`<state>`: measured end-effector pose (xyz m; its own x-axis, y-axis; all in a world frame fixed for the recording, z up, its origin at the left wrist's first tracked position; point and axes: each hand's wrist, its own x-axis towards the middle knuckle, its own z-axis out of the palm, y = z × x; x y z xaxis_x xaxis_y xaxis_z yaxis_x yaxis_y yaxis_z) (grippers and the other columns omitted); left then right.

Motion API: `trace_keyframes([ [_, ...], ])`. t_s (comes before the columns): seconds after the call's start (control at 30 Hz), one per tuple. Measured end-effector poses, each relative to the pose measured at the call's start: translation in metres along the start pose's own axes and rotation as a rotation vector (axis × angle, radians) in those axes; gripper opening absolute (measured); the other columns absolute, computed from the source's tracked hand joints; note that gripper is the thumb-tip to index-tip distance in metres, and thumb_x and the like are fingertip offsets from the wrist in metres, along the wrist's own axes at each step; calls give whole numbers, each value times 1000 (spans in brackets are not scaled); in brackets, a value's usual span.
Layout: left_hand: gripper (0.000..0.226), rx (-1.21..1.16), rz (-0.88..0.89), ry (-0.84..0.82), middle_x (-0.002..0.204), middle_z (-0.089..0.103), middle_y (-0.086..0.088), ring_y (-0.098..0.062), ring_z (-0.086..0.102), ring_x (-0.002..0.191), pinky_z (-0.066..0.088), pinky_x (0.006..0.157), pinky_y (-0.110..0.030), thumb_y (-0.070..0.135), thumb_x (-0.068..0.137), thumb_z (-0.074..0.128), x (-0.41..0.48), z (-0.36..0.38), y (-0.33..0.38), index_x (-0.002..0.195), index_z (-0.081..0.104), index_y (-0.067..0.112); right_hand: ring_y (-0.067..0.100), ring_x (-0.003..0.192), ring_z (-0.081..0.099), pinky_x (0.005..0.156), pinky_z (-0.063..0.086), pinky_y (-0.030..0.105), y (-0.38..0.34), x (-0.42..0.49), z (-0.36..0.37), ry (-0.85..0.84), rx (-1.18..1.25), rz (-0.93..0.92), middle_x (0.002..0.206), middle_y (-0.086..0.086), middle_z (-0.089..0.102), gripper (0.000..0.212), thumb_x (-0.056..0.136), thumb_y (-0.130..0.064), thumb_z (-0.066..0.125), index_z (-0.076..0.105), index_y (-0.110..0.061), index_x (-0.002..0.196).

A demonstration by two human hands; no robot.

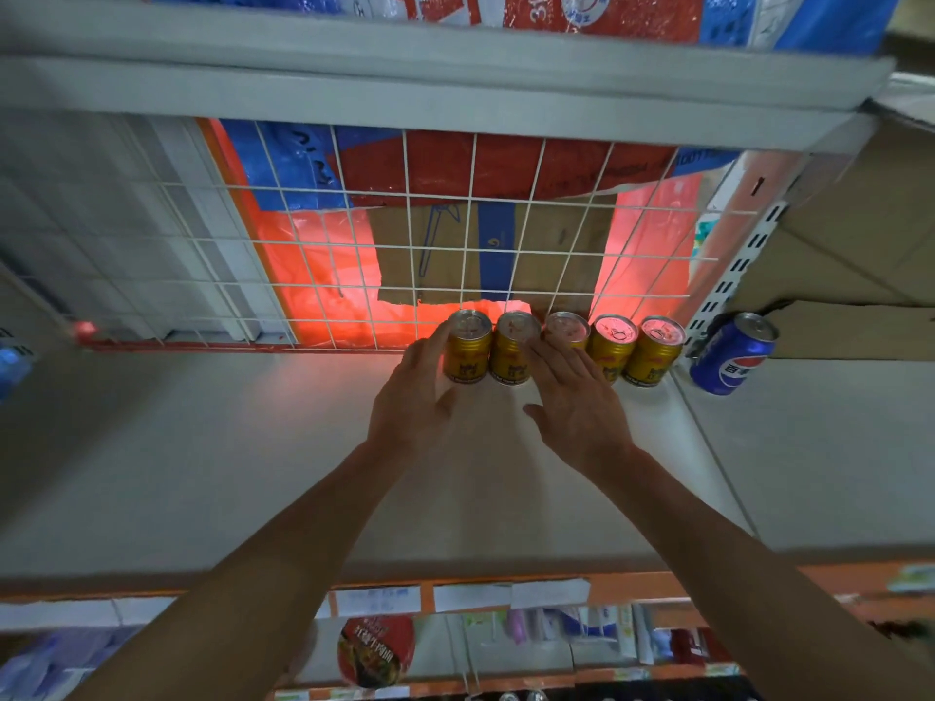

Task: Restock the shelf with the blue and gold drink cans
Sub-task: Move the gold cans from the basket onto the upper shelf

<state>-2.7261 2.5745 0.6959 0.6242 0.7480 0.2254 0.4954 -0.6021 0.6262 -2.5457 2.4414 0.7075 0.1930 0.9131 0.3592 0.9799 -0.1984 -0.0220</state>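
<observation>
Several gold cans stand upright in a row at the back of the white shelf (253, 447), against the wire grid. My left hand (412, 397) lies against the left side of the leftmost gold can (468, 346), fingers fairly straight and thumb near its base. My right hand (577, 402) reaches over the third gold can (566, 326) with straight fingers that also touch the second gold can (511, 356); most of the third can is hidden. Two more gold cans (655, 354) stand to the right. A blue can (733, 354) stands alone on the neighbouring shelf section.
A white wire grid (455, 235) backs the shelf, with cardboard and red and blue sacks behind it. A slotted upright (733, 265) separates the blue can's section. An upper shelf (405, 78) hangs close above. Below, price labels (455, 597) and a noodle bowl (377, 650).
</observation>
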Motion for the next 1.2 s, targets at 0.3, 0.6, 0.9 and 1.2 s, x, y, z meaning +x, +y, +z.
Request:
trace_keyframes([
  [0.3, 64, 43, -12, -46, 149, 45, -8, -32, 50, 129, 51, 93, -43, 17, 91, 62, -76, 7, 20, 150, 39, 13, 32, 139, 48, 114, 37, 46, -35, -78, -14, -146, 28, 68, 148, 14, 52, 72, 86, -33, 76, 49, -6, 147],
  [0.6, 54, 234, 42, 61, 146, 53, -14, -35, 47, 138, 37, 112, -59, 26, 89, 61, -235, 3, 19, 138, 55, 6, 32, 138, 48, 113, 37, 44, -94, -151, -23, -246, 211, -44, 149, 13, 52, 66, 89, -31, 74, 50, -7, 145],
  [0.9, 59, 327, -289, -29, 158, 40, -11, -31, 35, 147, 33, 116, -55, 41, 97, 41, -388, -15, -6, 148, 45, 12, 33, 139, 46, 114, 36, 46, -172, -216, -18, -197, 283, -221, 150, 14, 51, 51, 95, -26, 59, 54, -5, 142],
  [1.2, 40, 333, -412, 32, 132, 64, -13, -32, 57, 123, 51, 99, -53, 29, 92, 54, -502, -10, -51, 126, 66, 10, 34, 131, 54, 108, 44, 46, -235, -272, 15, -461, 386, -362, 143, 12, 57, 60, 89, -27, 72, 52, -9, 143],
])
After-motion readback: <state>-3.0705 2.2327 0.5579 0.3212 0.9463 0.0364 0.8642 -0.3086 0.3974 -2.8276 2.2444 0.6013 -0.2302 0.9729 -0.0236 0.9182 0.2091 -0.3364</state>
